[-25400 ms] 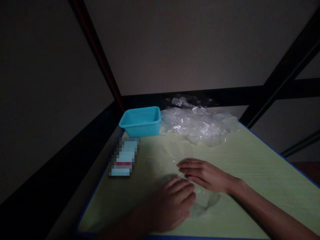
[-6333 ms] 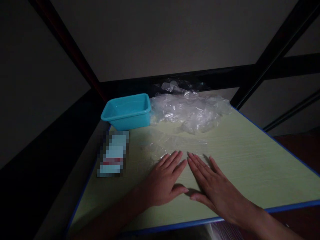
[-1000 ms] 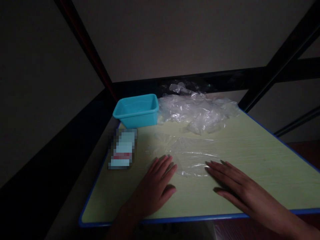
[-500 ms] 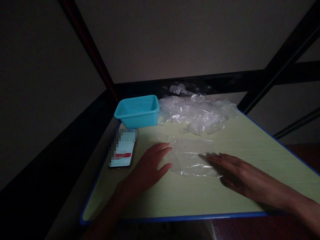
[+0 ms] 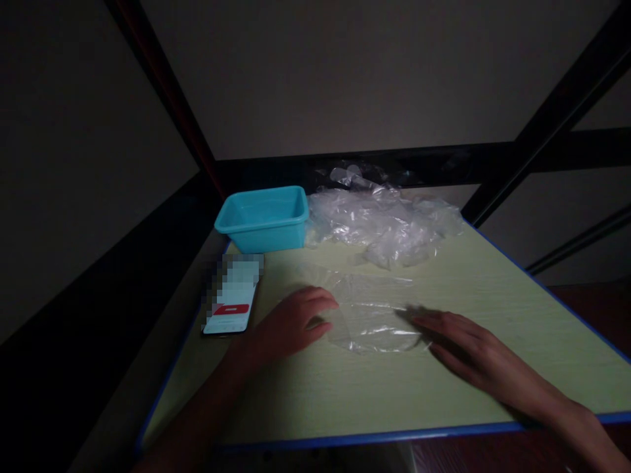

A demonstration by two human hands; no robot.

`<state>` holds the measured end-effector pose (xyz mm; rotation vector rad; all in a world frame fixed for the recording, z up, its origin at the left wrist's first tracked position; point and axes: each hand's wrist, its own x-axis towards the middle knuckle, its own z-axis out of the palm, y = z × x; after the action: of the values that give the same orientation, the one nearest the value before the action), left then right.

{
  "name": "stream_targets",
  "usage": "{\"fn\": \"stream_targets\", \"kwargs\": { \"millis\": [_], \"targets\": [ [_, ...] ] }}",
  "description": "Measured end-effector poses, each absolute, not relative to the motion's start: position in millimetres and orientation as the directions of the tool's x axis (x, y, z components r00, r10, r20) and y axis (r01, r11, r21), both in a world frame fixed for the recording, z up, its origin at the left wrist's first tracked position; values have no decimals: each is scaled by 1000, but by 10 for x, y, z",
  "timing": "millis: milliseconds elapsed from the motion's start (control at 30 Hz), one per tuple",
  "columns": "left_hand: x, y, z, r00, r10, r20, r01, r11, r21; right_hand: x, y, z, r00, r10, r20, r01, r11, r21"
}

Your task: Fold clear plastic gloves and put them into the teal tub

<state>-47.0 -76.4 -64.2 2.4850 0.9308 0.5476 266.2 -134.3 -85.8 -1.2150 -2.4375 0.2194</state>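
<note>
A clear plastic bag lies flat on the table between my hands, with shiny creases running along it. At its left end, my left hand has its fingers slightly bent and its thumb apart, with nothing visibly gripped. My right hand hovers low or rests by the bag's right end, fingers stretched toward it and thumb separate. Whether its fingertips touch the film is hard to tell. Beyond the bag lies a crumpled heap of clear plastic bags.
A light blue plastic basin stands at the back left, beside the heap. Nearer, along the left edge, lies a phone with its screen lit and partly pixelated. The pale table has a blue rim, and a wall rises behind it.
The view has shifted slightly, moving the table and its contents a little left. My left fingers have drawn closer together, and my right thumb is more extended. The bag stays flat.
</note>
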Motion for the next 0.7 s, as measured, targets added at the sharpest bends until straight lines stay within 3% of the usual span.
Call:
{"fn": "stream_targets", "kwargs": {
  "millis": [400,700],
  "targets": [
    [-431,-796,-644,805,580,125,494,-772,399,2607,-1357,-923,-564,714,414,698,680,-223],
    [-422,-807,-694,824,545,157,481,-819,314,2552,-1343,-921,-518,742,426,683,659,-316]
  ]
}}
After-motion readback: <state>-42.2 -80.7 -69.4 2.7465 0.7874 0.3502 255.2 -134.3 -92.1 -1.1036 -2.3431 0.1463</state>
